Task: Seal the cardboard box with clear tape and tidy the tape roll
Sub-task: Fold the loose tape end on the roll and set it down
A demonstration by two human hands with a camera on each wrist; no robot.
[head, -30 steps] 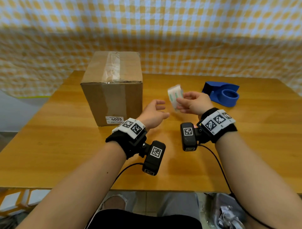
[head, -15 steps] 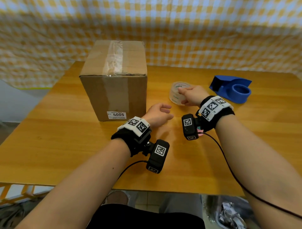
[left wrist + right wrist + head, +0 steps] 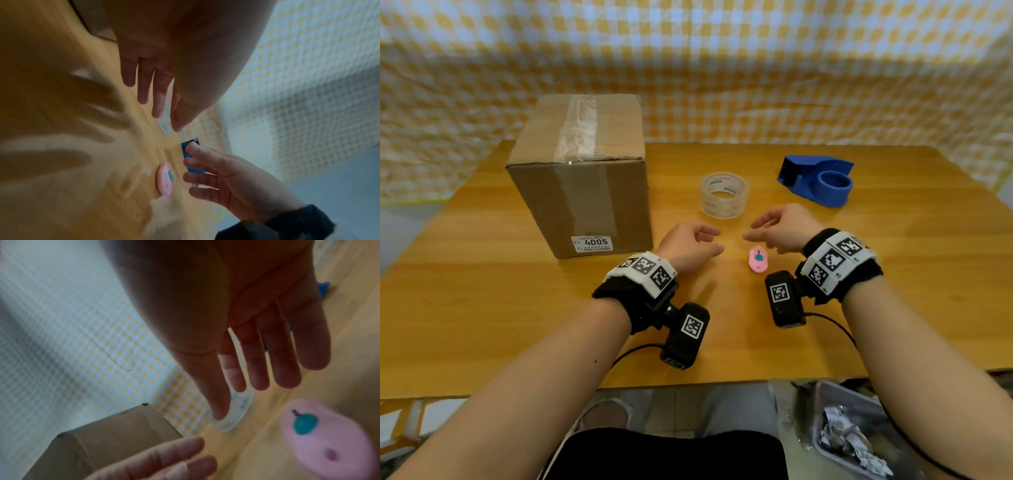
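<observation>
The cardboard box [image 3: 582, 174] stands at the table's left, its top seam covered by clear tape, a white "4005" label on its front. The clear tape roll [image 3: 723, 194] lies flat on the table between the box and the blue tape dispenser [image 3: 816, 180]. My left hand [image 3: 693, 246] hovers beside the box's front corner, fingers relaxed, holding nothing. My right hand [image 3: 779, 228] hovers just in front of the roll, fingers loose and empty. In the right wrist view the roll [image 3: 239, 412] peeks out beyond my fingers [image 3: 259, 369].
A small pink cutter [image 3: 757, 258] with a teal button lies on the wooden table [image 3: 482, 308] between my hands. A checked cloth [image 3: 722, 68] hangs behind. A bin of paper scraps [image 3: 849, 435] sits below the table's near right edge.
My right hand has set the tape roll flat on the table, let go and drawn back. The pink cutter now shows between my hands. The left hand barely moved.
</observation>
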